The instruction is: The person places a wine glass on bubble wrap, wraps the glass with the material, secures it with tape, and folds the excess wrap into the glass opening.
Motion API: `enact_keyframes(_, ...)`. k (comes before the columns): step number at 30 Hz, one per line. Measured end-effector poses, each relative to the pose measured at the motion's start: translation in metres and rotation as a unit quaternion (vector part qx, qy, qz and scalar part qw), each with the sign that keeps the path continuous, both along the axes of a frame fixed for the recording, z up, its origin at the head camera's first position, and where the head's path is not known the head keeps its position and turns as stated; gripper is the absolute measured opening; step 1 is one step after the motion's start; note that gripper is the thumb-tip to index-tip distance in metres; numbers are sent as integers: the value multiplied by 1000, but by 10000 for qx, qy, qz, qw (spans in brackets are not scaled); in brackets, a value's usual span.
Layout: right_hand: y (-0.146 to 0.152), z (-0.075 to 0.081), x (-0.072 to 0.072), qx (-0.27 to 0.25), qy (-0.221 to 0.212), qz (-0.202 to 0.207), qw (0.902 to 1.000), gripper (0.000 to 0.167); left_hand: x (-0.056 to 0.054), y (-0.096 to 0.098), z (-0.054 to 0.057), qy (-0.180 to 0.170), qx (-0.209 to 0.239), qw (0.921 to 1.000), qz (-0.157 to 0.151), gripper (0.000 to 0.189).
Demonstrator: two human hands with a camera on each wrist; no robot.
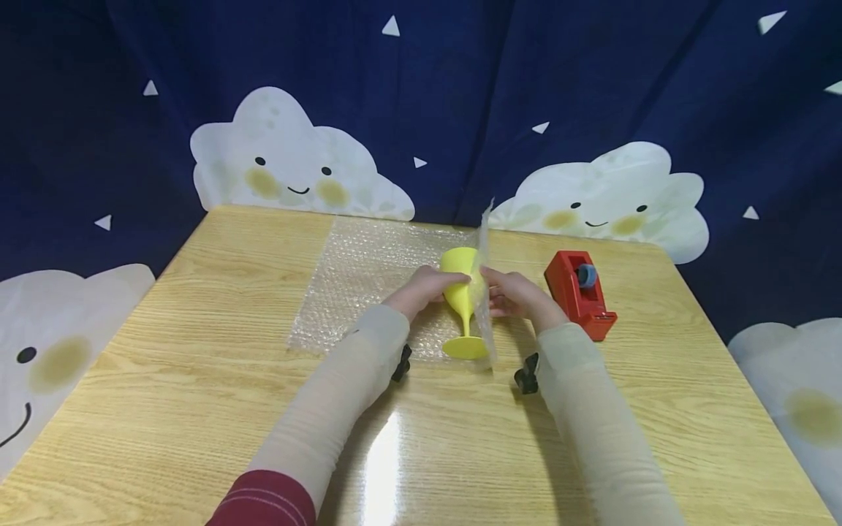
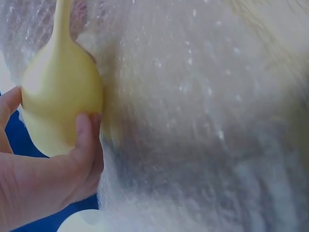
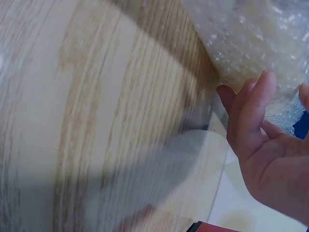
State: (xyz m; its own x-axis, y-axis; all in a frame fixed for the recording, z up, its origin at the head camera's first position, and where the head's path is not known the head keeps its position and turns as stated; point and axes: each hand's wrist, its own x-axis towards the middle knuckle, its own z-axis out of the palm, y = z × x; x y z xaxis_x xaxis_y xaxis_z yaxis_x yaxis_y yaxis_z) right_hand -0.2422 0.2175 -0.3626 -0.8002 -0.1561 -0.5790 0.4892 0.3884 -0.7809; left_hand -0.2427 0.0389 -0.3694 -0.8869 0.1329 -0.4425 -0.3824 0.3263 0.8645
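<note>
A yellow goblet [image 1: 458, 261] stands tilted over a sheet of bubble wrap [image 1: 368, 267], with its round foot toward me. My left hand [image 1: 424, 286] grips the goblet's bowl from the left, thumb on the near side; the left wrist view has fingers on both sides of the bowl [image 2: 63, 96]. At the right, the sheet's edge is lifted upright against the goblet. My right hand [image 1: 520, 298] holds that raised part from outside, its thumb near the bowl. In the right wrist view, its fingers [image 3: 253, 113] lie against the bubble wrap [image 3: 251, 43].
A red tape dispenser [image 1: 579, 292] with a blue roll stands on the wooden table [image 1: 197, 351], just right of my right hand. Behind the table hangs a dark blue curtain [image 1: 447, 88] printed with clouds and small white triangles.
</note>
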Motion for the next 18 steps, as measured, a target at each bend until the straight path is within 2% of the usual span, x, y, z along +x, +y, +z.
enact_keyframes(6, -4, 3, 1, 226, -15, -51, 9997, 55, -1, -5, -1, -265, 499, 9984, 21, 64)
enact_keyframes(13, -7, 5, 0, 346, -26, -166, 9993, 53, -4, -7, 4, -540, 866, 9944, -264, 63)
enact_keyframes(15, -8, 6, 0, 379, -7, -181, 9991, 53, -5, -7, 8, -604, 872, 9939, -300, 67)
enact_keyframes(18, -11, 8, 2, 516, 49, -171, 9985, 58, -4, -6, 11, -556, 606, 9961, -330, 72)
